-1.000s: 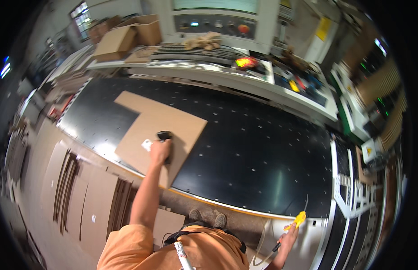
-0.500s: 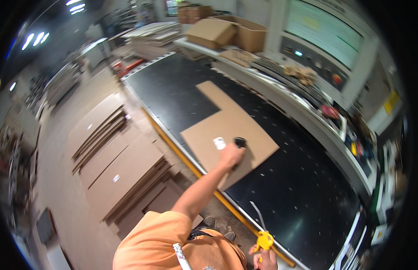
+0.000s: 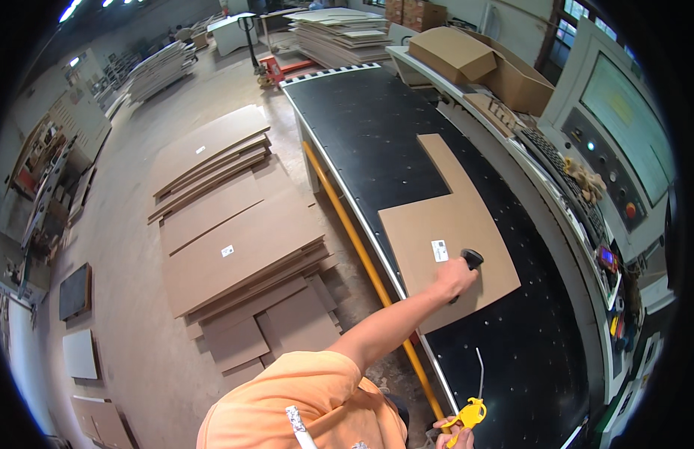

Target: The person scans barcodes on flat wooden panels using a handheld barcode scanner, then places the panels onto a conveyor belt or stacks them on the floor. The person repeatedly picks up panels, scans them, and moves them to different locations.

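My left hand point(image 3: 455, 278) reaches out over an L-shaped brown board point(image 3: 452, 224) lying on the black machine bed point(image 3: 362, 127). It grips a small black handheld device point(image 3: 472, 260), held down against the board just right of a white label point(image 3: 439, 250). My right hand point(image 3: 446, 435) is low at the frame's bottom edge, closed around a yellow tool point(image 3: 470, 411) with a thin metal nozzle pointing up.
Stacks of brown boards point(image 3: 235, 224) cover the floor to the left of the bed, which has a yellow rail point(image 3: 362, 254) along its near edge. Cardboard boxes point(image 3: 474, 56) and a control console point(image 3: 624, 112) with a screen stand on the far side. A pallet truck point(image 3: 276, 67) is at the back.
My head has turned left, so the floor stacks fill more of the view. My left hand stays on the black device by the label; my right hand still holds the yellow tool.
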`<control>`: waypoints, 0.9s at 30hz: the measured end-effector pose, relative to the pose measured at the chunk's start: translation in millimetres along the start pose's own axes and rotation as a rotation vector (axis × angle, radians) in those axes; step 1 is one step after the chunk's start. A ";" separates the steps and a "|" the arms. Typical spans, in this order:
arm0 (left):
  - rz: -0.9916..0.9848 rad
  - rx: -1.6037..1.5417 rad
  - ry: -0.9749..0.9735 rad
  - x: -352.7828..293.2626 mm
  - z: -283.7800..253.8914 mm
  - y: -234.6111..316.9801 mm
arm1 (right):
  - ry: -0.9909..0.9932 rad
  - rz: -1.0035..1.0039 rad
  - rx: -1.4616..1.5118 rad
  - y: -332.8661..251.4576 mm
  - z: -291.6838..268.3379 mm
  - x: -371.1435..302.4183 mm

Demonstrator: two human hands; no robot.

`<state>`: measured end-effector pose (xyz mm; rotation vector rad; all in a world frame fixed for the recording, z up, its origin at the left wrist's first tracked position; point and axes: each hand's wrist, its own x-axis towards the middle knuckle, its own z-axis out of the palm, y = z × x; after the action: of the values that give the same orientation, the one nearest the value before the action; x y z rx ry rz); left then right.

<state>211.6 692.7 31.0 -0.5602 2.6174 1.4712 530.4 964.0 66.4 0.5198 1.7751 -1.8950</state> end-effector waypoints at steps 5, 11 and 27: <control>0.058 0.019 0.033 -1.6 2.4 -0.6 | -0.025 0.003 0.077 0.0 -1.4 9.3; 0.049 0.046 0.025 -1.0 6.6 -0.8 | -0.114 -0.048 -0.050 -18.5 -4.8 20.1; 0.030 0.184 0.073 1.5 10.9 1.6 | -0.064 0.020 -0.123 -15.5 -42.5 30.7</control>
<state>208.6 702.2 26.1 -0.5674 2.7904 1.2209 494.2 1004.1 57.6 0.4264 1.8239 -1.7557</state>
